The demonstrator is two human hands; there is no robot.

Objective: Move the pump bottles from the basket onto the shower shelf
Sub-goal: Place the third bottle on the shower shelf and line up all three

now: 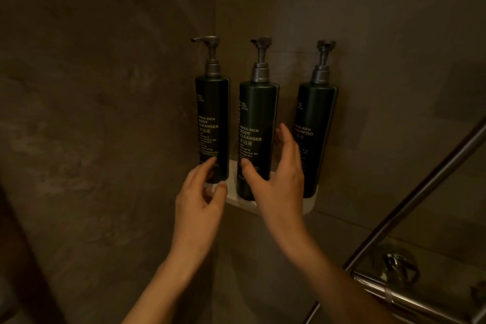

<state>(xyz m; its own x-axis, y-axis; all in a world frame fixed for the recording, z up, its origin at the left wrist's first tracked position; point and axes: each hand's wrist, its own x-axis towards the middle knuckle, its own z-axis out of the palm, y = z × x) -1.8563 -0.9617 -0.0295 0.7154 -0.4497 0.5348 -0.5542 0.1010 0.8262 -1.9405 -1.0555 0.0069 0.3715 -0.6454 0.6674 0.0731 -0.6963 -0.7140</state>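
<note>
Bottles standing upright in a row on the white shower shelf (308,206), long axes vertical, labels facing out toward the camera. Left pump bottle (212,123) turning its spout leftward; middle pump bottle (256,137) and right pump bottle (314,137) showing pump heads end-on, spout direction hard to tell. Left hand (201,200) hovering loosely spread, fingertips touching or nearly touching the lower front of the left pump bottle, not gripping. Right hand (278,179) reaching with fingers spread wide around the middle pump bottle, thumb at the front, fingers slipping behind the right side, not closing. Shelf sitting in the corner of dark brown stone-look walls (105,113). Chrome rail (420,187) slanting at right, chrome shower fitting (394,271) gleaming below.
</note>
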